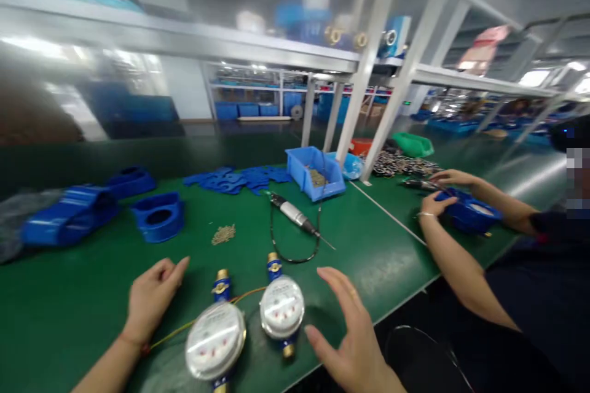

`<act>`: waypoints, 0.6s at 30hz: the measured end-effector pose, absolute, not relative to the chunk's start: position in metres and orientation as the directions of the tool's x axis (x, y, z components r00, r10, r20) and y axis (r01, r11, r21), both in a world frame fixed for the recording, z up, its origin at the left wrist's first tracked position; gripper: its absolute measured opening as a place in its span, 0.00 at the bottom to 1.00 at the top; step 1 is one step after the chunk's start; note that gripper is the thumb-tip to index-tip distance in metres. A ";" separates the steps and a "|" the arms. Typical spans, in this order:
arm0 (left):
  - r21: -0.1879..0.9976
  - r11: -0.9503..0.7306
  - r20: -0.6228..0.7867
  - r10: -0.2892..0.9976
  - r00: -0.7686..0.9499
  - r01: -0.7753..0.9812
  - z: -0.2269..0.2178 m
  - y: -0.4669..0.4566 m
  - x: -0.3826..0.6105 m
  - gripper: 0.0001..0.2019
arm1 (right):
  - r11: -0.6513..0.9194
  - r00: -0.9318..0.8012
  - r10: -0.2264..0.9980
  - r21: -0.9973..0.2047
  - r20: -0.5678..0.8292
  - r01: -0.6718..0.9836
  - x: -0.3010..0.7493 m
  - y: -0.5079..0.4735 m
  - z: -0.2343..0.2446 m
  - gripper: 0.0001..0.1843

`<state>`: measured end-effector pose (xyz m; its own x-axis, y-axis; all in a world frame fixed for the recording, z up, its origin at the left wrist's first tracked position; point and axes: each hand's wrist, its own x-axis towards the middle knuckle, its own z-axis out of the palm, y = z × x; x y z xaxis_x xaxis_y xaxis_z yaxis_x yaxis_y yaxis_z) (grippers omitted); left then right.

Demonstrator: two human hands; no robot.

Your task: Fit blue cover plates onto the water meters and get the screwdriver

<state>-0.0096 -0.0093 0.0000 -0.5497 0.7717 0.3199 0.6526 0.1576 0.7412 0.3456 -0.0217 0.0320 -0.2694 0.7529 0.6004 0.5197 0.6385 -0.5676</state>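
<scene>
Right grip (353, 334) (open) beside water meter (282, 307)

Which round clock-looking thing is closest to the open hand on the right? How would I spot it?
Start at the green table and look along its near edge between the two hands. Two round water meters lie there; it is the right water meter, beside the open right hand. It looks smaller than the left water meter.

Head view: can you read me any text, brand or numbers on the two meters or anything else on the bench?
None can be read.
Left meter dial: print too blurred.
Right meter dial: red marks, print too small.
Blue bin: no label visible.
Green sign far back: too small.
</scene>
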 end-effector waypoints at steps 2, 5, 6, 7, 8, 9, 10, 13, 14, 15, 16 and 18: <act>0.756 0.153 0.315 0.767 -0.559 0.636 -0.001 -0.015 -0.020 0.26 | 0.712 -0.369 0.691 -0.497 0.622 0.495 0.315 -0.030 0.029 0.37; 0.790 0.125 0.316 0.756 -0.573 0.601 -0.004 -0.009 -0.023 0.24 | 0.760 -0.439 0.638 -0.427 0.632 0.490 0.287 -0.030 0.023 0.44; 0.802 0.117 0.313 0.754 -0.577 0.587 -0.005 -0.006 -0.023 0.23 | 0.765 -0.461 0.632 -0.405 0.623 0.501 0.282 -0.028 0.021 0.44; 0.813 0.110 0.308 0.753 -0.581 0.572 -0.006 -0.005 -0.023 0.23 | 0.768 -0.481 0.628 -0.386 0.611 0.512 0.280 -0.024 0.019 0.41; 0.822 0.104 0.302 0.753 -0.585 0.559 -0.007 -0.004 -0.023 0.23 | 0.770 -0.495 0.625 -0.373 0.603 0.517 0.279 -0.021 0.017 0.38; 0.830 0.100 0.297 0.752 -0.588 0.548 -0.008 -0.004 -0.022 0.23 | 0.772 -0.504 0.624 -0.370 0.598 0.517 0.280 -0.018 0.015 0.35; 0.836 0.098 0.293 0.752 -0.590 0.540 -0.008 -0.004 -0.022 0.23 | 0.771 -0.504 0.626 -0.375 0.595 0.515 0.282 -0.015 0.013 0.32; 0.842 0.096 0.287 0.753 -0.591 0.532 -0.007 -0.004 -0.021 0.23 | 0.749 -0.485 0.654 -0.410 0.580 0.520 0.294 -0.011 0.011 0.30; 0.839 0.098 0.288 0.754 -0.590 0.534 -0.006 -0.004 -0.021 0.23 | 0.740 -0.484 0.665 -0.414 0.570 0.530 0.298 -0.011 0.011 0.30; 0.835 0.102 0.290 0.754 -0.590 0.540 -0.006 -0.005 -0.021 0.24 | 0.733 -0.486 0.673 -0.413 0.558 0.540 0.302 -0.011 0.012 0.30; 0.829 0.107 0.292 0.755 -0.588 0.549 -0.005 -0.006 -0.022 0.24 | 0.729 -0.493 0.677 -0.411 0.546 0.547 0.306 -0.011 0.012 0.31; 0.811 0.116 0.302 0.757 -0.580 0.574 -0.002 -0.010 -0.022 0.24 | 0.725 -0.506 0.685 -0.415 0.524 0.550 0.311 -0.012 0.014 0.32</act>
